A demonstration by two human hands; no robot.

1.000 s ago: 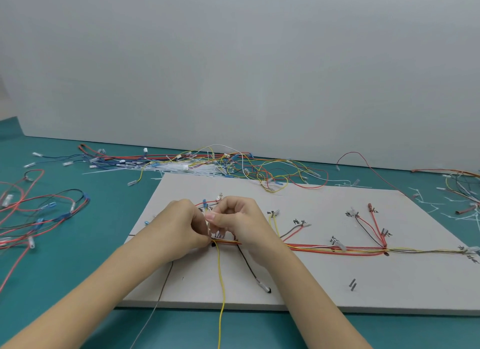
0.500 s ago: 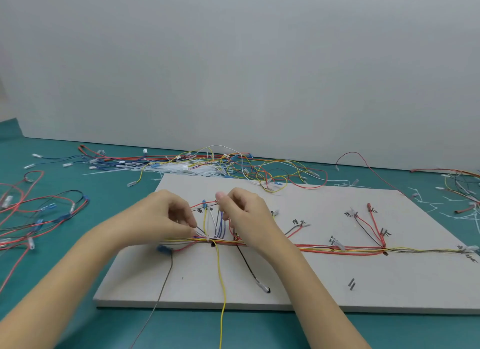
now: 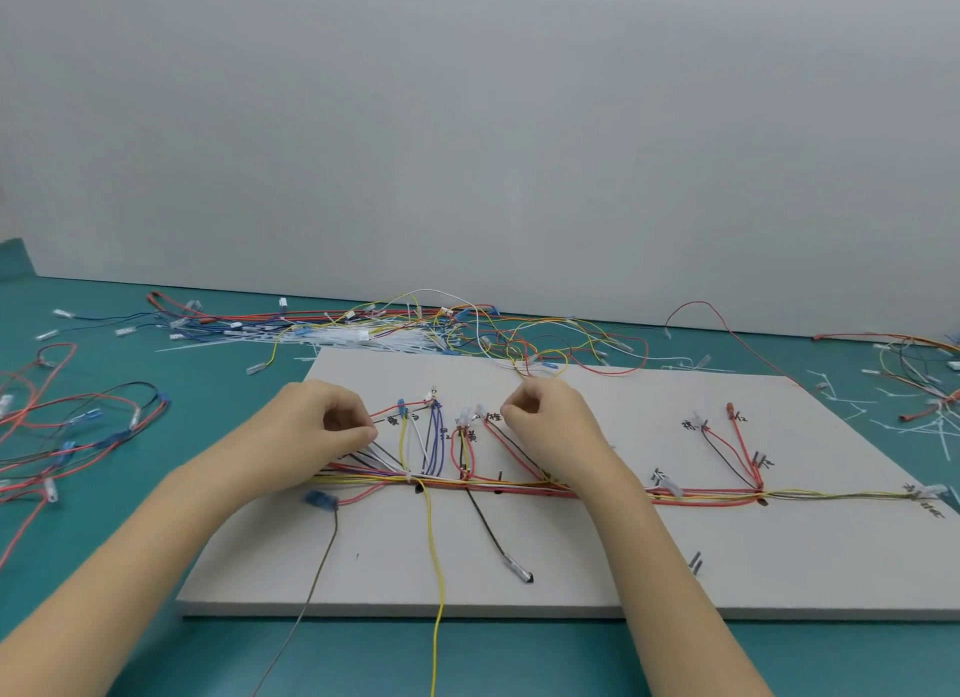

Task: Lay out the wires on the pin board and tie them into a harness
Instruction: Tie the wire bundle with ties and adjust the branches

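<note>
Head view: the wires [image 3: 519, 486] run in a bundle across the white board [image 3: 623, 566] on the teal table [image 3: 156, 488]. Left hand [image 3: 322, 426] pinches thin strands beside the bundle. Right hand [image 3: 545, 426] has curled fingers; what they pinch I cannot tell.

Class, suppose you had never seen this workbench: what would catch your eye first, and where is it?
Two hands, the left hand and right hand, pinch wires over a white pin board at centre. A red-and-yellow wire bundle runs across the board. Behind it, a tangle of loose wires sprawls on the teal table.
</note>
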